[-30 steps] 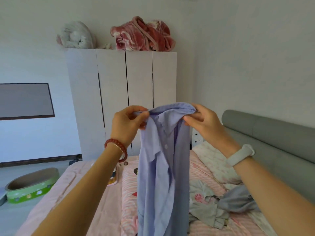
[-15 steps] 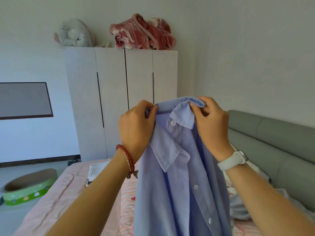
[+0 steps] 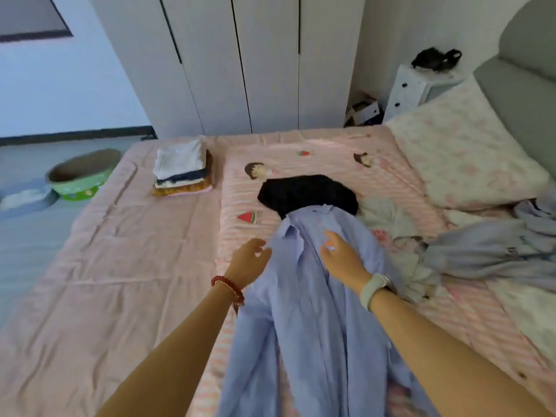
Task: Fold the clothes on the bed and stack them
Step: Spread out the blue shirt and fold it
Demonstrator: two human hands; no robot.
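Head view: blue shirt [image 3: 313, 311] is laid lengthwise on the bed [image 3: 105, 281], collar at 12 o'clock over a black garment [image 3: 304, 192]. Left hand [image 3: 248, 261] is seen at the shirt's 9 o'clock edge, fingers loosely spread, nothing gripped. Right hand [image 3: 343, 260] is held over the shirt, fingers relaxed. Folded stack [image 3: 182, 168] is noted at 11 o'clock; grey clothes [image 3: 487, 251] at 3 o'clock.

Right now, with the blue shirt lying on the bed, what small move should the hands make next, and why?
Probably spread the shirt flat by pulling its sides outward. It lies bunched in a narrow strip on the bed, its collar end over a black garment. Both the left hand and the right hand are open beside its upper part, gripping nothing, so they are placed to smooth it before folding.
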